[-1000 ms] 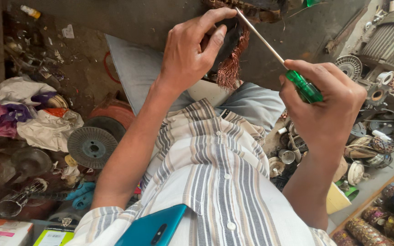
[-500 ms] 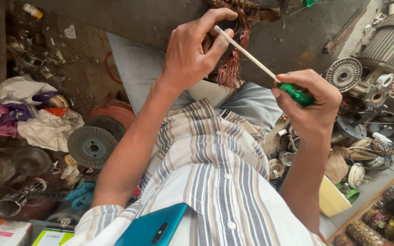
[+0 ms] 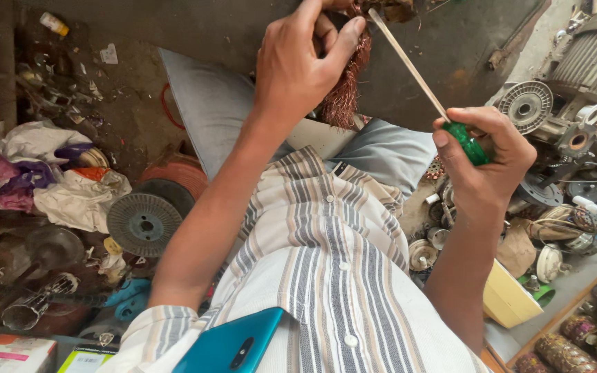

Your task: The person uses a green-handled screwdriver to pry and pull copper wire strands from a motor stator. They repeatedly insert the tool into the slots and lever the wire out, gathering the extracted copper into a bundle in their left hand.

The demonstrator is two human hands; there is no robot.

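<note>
A seated worker in a striped shirt picks at a bundle of reddish copper winding wire (image 3: 345, 90) held up at the top of the view, above a grey cushion (image 3: 209, 110) on the workshop floor. The left hand (image 3: 298, 65) is closed around the bundle, thumb and fingers curled over its upper part, while frayed strands hang loose below the grip. The right hand (image 3: 485, 162), lower and to the right of the bundle, is wrapped tight around the green handle of a long, pale-shafted screwdriver (image 3: 416, 72). The tool's long axis runs diagonally, handle low at the right, tip pointing up and left and ending just beside the copper at the upper edge; whether it touches cannot be told. Judging by the mass of wire not yet pulled free, the work looks only partly done, much copper remaining. A ribbed round metal motor cover (image 3: 526, 107) lies right of the bundle.
</note>
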